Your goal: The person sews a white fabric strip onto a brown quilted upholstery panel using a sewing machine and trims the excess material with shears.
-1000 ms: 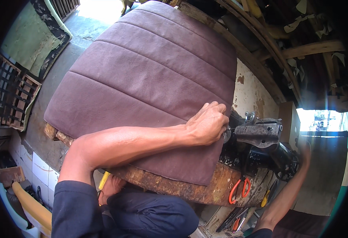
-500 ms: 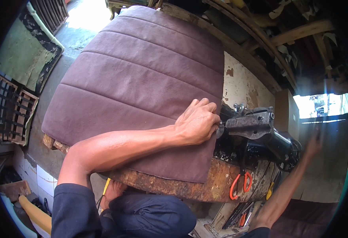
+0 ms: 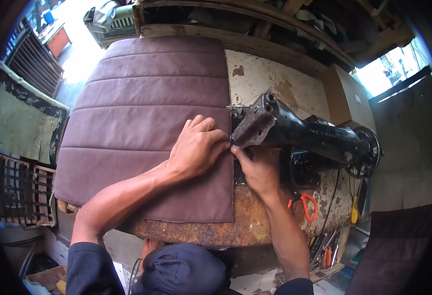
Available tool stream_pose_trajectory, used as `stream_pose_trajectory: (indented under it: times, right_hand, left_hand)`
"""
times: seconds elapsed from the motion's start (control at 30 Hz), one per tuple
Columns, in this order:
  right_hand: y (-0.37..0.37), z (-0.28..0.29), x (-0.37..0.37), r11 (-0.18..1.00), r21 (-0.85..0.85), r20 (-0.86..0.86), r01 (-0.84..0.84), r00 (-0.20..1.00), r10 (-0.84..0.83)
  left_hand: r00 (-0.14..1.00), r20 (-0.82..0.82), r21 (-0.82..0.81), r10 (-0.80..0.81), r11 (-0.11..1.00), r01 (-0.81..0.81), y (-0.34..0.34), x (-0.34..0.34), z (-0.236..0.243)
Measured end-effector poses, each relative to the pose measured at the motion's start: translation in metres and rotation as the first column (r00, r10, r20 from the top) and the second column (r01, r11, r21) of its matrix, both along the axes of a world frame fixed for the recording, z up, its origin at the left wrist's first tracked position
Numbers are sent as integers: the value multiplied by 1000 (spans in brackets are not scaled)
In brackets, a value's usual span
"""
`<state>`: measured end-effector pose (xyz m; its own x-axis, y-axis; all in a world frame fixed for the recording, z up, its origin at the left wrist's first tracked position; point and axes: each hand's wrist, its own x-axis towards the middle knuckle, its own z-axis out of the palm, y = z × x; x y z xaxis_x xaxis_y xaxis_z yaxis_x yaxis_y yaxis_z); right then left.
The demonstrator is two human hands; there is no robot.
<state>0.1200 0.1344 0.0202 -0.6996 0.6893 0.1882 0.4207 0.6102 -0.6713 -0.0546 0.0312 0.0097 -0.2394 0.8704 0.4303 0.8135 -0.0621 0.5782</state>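
A large maroon fabric panel (image 3: 142,128) with several stitched lines across it lies over the worktable, its right edge beside a black sewing machine (image 3: 319,132). My left hand (image 3: 196,145) rests on the panel with its fingers bent, gripping the fabric edge close to the needle area. Directly beside it, my right hand (image 3: 260,167) is under the front of the machine head. Its thumb meets the left fingertips at the panel's edge. The other right fingers are partly hidden behind the machine head, and whatever they pinch is too small to make out.
Orange-handled scissors (image 3: 308,206) hang at the table's worn front edge (image 3: 245,223), near a yellow-handled tool (image 3: 354,210). Several hand tools (image 3: 326,250) sit lower right. A cardboard box (image 3: 346,96) stands behind the machine. Dark maroon fabric (image 3: 393,250) lies at the right.
My right hand has come from the machine's handwheel side to the needle area, joining my left hand. The view has shifted, so the panel and machine appear turned.
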Motion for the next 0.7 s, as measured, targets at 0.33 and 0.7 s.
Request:
stream_pose_trajectory:
  times: [0.33, 0.7]
  right_hand:
    - [-36, 32, 44, 970, 49, -62, -238, 969, 241]
    - [-68, 45, 79, 750, -51, 176, -660, 733, 657]
  left_hand:
    - [989, -149, 123, 7, 992, 11, -8, -1, 4]
    - [929, -235, -64, -287, 958, 279, -33, 6, 15]
